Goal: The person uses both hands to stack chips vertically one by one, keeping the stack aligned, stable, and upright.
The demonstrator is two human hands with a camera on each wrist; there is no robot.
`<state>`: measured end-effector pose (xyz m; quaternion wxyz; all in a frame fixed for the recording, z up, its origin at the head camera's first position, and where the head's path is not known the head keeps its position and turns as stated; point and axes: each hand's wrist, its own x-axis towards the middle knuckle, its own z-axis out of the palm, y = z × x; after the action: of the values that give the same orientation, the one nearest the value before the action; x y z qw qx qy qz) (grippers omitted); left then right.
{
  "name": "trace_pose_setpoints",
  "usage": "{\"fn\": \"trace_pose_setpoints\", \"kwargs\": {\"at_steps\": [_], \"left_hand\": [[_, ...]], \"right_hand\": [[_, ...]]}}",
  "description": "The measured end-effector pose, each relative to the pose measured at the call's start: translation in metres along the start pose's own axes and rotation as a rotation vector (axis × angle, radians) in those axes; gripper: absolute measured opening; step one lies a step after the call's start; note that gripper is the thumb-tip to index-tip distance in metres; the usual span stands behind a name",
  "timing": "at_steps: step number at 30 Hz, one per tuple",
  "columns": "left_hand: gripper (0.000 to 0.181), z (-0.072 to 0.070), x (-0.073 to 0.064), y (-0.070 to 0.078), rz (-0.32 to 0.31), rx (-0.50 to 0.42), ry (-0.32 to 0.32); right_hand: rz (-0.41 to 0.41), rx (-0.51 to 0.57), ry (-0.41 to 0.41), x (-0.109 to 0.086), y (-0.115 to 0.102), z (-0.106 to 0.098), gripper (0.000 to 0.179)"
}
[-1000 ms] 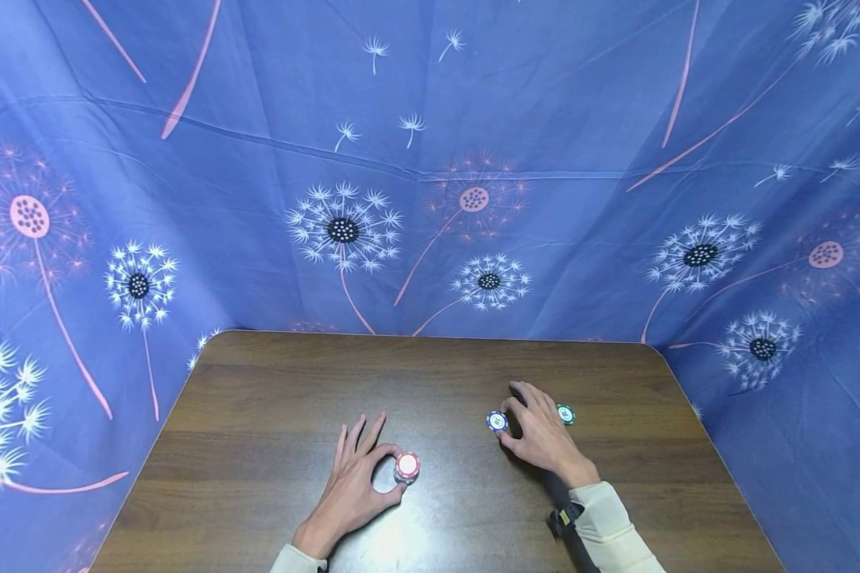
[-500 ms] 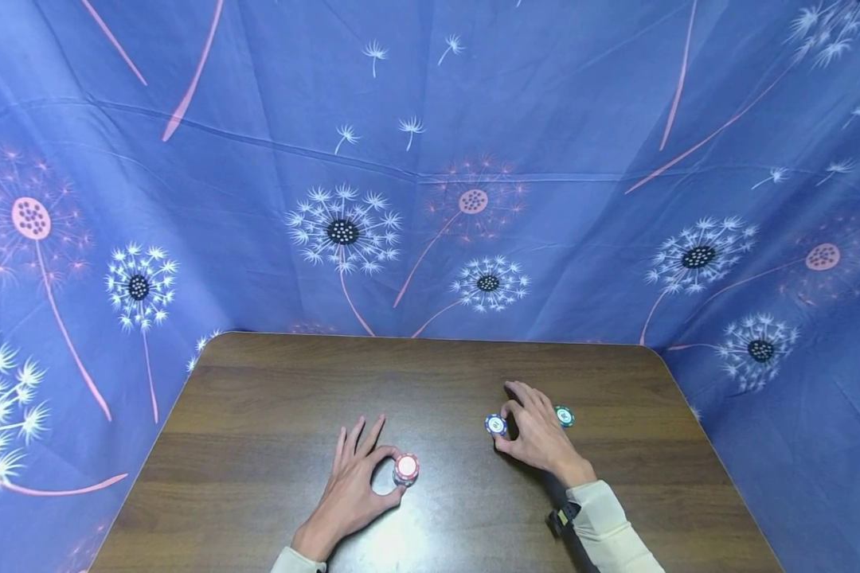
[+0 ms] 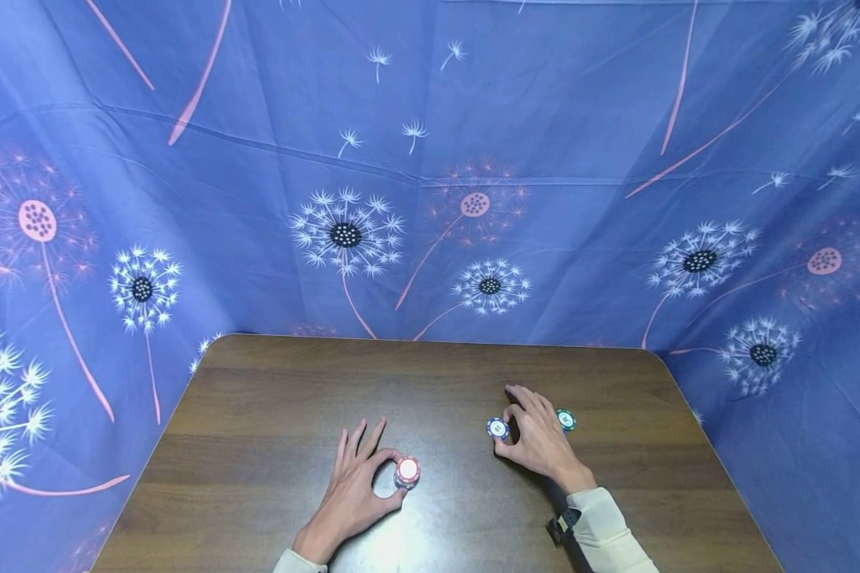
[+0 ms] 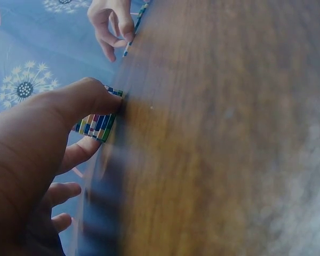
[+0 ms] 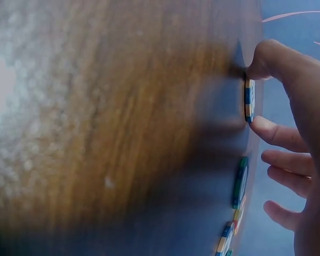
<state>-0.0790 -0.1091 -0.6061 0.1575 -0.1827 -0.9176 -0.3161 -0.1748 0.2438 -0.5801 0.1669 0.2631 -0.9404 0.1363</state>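
Observation:
A stack of poker chips (image 3: 407, 473), red-and-white on top, stands on the table, also seen side-on as a striped stack (image 4: 98, 127) in the left wrist view. My left hand (image 3: 354, 489) pinches it between thumb and index finger, the other fingers spread away. To the right, my right hand (image 3: 541, 438) pinches a blue poker chip (image 3: 498, 428) by its edges; the chip lies flat on the table or very near it. A green poker chip (image 3: 566, 419) lies just beyond that hand, partly hidden by it in the head view.
In the right wrist view a green chip (image 5: 240, 181), a red-and-yellow chip (image 5: 238, 214) and a blue chip (image 5: 224, 239) lie near the right fingers. The wooden table (image 3: 294, 374) meets a blue dandelion-print cloth (image 3: 416, 263) at its back and sides.
The right thumb has shifted slightly left along the blue chip's near edge. The left hand and its stack have stayed put. The head view has tilted slightly.

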Motion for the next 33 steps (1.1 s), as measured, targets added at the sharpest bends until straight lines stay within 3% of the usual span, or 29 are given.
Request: {"fn": "trace_pose_setpoints", "kwargs": {"at_steps": [17,33], "left_hand": [[0.041,0.002,0.000,-0.002,-0.004,0.005,-0.007],[0.040,0.000,0.001,-0.001,0.000,-0.005,-0.001]], "right_hand": [[0.022,-0.013,-0.034,-0.006,-0.001,-0.002,0.036],[0.025,0.033,0.003,-0.018,-0.018,-0.009,0.037]]}}
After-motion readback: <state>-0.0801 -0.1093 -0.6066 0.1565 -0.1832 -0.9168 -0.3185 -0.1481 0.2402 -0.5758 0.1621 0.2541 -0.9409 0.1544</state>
